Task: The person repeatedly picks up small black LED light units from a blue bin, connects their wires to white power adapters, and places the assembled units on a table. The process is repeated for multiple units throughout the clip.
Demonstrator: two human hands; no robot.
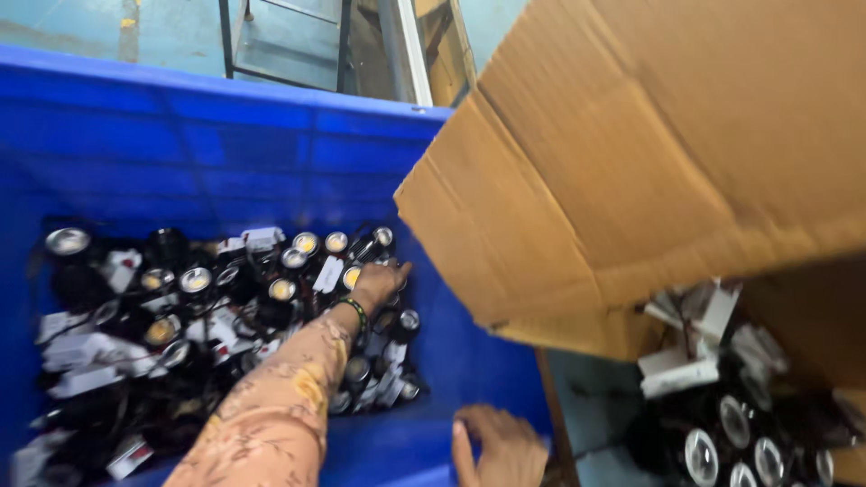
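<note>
Left hand (379, 281): fingers buried among lamps (216, 298), grip not discernible. Right hand (499, 446): wrist cut by bottom edge, palm hidden against bin (271, 153) rim. Bin left side out of frame. Box (649, 171) cut off top and right; its contents (731, 406) blurred, partly under flap. Lamp details too small to resolve.

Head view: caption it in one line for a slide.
Left hand reaches among small black lamps in a blue bin; right hand rests on its rim.

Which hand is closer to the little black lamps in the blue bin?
The left hand. It reaches down into the blue bin and lies right on the pile of black lamps. The right hand rests on the bin's near rim, apart from the pile.
</note>
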